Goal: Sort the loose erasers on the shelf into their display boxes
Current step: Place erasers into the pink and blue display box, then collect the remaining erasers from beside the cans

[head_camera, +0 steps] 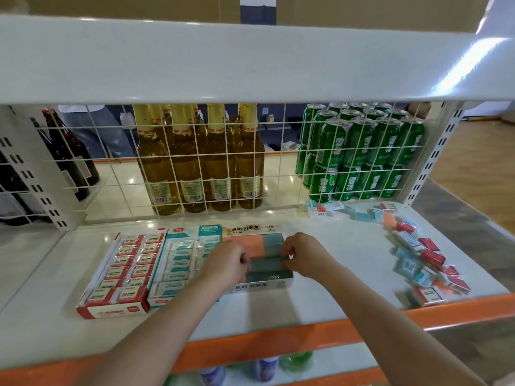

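- Erasers, loose (418, 252), lie jumbled and blurred along the shelf's (334, 240) right side, red, teal and orange wrappers.
- Three display boxes (178, 263) sit side by side at left-centre.
- Teal eraser (266, 264) lies in the rightmost box (262, 286), between both hands.
- Left grip (227, 263) pinches its left end; right grip (302, 254) pinches its right end.

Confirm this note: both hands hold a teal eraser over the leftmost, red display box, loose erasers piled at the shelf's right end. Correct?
Not quite. In the head view both hands, left hand and right hand, hold the teal eraser over the rightmost display box, not the red box. The loose erasers do lie right.
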